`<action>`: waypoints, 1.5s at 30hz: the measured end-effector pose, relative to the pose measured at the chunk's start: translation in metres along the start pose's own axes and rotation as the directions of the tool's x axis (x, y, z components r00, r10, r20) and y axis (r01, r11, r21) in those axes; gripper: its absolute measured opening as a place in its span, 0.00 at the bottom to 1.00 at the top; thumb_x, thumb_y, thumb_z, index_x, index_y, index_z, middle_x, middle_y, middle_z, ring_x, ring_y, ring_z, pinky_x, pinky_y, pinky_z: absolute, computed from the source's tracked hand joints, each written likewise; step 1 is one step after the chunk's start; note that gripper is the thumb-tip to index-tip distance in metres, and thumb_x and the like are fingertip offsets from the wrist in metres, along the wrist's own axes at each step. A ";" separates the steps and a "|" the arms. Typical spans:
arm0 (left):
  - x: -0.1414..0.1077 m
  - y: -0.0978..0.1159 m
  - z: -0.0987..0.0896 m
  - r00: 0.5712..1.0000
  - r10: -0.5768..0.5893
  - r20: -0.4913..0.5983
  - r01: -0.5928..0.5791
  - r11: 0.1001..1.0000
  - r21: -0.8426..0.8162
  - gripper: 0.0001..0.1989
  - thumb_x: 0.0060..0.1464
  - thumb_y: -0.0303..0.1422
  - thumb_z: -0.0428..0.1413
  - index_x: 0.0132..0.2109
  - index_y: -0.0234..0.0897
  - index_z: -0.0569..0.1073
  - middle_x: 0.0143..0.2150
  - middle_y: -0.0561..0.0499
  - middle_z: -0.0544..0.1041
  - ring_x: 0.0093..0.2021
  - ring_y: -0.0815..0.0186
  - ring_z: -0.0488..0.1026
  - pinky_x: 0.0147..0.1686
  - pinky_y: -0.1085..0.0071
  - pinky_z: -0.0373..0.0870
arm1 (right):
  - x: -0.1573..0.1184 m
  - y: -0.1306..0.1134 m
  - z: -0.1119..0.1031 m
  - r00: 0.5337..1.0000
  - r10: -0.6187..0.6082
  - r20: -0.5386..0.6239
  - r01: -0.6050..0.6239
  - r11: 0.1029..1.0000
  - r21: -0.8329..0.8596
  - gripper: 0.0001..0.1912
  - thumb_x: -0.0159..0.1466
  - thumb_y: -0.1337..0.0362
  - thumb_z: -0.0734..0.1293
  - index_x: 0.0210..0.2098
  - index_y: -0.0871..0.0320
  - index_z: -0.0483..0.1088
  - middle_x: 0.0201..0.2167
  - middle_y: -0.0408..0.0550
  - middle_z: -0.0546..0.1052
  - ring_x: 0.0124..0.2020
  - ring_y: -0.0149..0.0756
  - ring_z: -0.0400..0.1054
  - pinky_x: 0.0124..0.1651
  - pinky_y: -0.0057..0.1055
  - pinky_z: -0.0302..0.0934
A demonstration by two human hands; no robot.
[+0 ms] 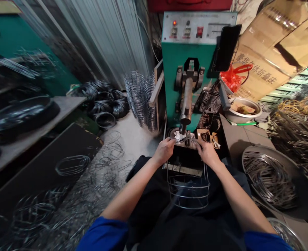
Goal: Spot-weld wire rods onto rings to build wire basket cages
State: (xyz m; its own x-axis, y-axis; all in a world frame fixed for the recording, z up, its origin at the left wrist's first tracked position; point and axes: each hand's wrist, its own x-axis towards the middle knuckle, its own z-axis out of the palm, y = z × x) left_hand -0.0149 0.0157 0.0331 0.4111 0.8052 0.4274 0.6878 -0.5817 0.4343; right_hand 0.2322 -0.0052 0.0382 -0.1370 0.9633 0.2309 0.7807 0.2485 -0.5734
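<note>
A wire basket frame (193, 187) of thin metal rods hangs over my lap, its upper end at the green spot welder (172, 80). My left hand (165, 151) pinches the left side of that end. On the right side, my right hand (207, 152) is closed on the frame, thumb and fingers together. The wire between both hands lies just under the welder's cylindrical arm (187, 99) and its lower tip. Crumpled white material (179, 136) sits around the lower electrode, so the exact contact point is hidden.
Stacked wire rings (139, 99) stand left of the welder. Loose wire pieces litter the floor (140, 139). At right are a large pan (302, 188) of bent rods, a bowl (244, 116) and a cardboard box (263, 55). A black phone-like slab (227, 48) is fixed on the welder.
</note>
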 end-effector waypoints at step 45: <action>0.013 -0.003 -0.013 0.989 -0.019 0.144 -0.004 0.988 0.157 0.14 0.65 0.22 0.45 0.51 0.30 0.73 0.40 0.43 0.72 0.37 0.62 0.74 0.40 0.68 0.75 | 0.016 -0.002 0.008 0.993 -0.038 -0.111 0.062 0.973 0.221 0.18 0.70 0.59 0.62 0.53 0.57 0.78 0.49 0.51 0.81 0.50 0.44 0.77 0.56 0.39 0.70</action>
State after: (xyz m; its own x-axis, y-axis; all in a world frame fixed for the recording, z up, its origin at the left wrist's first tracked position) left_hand -0.0188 0.0265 0.0475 0.4802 0.8241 0.3005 0.7715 -0.5598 0.3024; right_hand 0.2238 0.0102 0.0369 -0.0985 0.9358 0.3384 0.6163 0.3244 -0.7176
